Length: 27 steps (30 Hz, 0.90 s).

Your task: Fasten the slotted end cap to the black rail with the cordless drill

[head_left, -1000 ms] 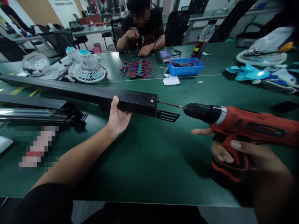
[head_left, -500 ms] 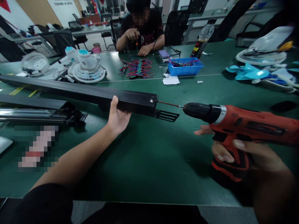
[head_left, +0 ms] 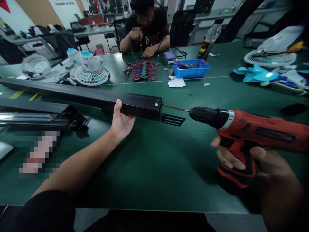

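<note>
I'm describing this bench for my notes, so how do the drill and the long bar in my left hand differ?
The drill is red and black, while the bar is black. The bar is long and straight; the drill is shorter, with a handle below its body. Your right hand wraps the drill's handle, whereas your left hand holds the bar near one end. Both are in hand at the green table.

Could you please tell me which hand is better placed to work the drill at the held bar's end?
The right, it seems: the right hand already grips the drill, its bit pointing at the bar's end, while the left hand is occupied holding the bar.
</note>
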Motion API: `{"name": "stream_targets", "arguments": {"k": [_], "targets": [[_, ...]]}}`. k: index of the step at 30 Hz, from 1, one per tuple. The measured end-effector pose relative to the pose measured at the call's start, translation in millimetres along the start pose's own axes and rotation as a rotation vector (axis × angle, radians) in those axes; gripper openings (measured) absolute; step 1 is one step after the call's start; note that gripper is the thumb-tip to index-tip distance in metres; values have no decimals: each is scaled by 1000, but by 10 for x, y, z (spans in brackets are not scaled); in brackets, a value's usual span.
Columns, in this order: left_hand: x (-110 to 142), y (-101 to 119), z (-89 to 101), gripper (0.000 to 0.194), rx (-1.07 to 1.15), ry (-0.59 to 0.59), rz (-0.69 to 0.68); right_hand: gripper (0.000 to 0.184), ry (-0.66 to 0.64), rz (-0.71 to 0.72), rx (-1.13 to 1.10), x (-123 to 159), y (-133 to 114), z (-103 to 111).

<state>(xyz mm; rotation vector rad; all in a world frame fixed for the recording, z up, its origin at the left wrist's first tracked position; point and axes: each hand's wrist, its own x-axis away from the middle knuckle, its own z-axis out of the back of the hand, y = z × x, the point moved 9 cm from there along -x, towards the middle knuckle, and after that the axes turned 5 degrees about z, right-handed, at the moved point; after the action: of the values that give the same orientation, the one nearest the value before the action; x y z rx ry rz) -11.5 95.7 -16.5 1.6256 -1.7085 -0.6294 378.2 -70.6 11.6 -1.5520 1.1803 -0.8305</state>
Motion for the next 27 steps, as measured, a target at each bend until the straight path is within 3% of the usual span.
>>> {"name": "stream_targets", "arguments": {"k": [5,16,27], "targets": [[-22,5,18,60,2,0,-20,57,8,2,-6,-18,-55,-103],[-34,-20,51,64,19,-21,12,52,66,-14,5,38,-22,-60],[-85,-53,102,67,53,-44,33,54,-20,-3,-2,-23,-62,-132]]}}
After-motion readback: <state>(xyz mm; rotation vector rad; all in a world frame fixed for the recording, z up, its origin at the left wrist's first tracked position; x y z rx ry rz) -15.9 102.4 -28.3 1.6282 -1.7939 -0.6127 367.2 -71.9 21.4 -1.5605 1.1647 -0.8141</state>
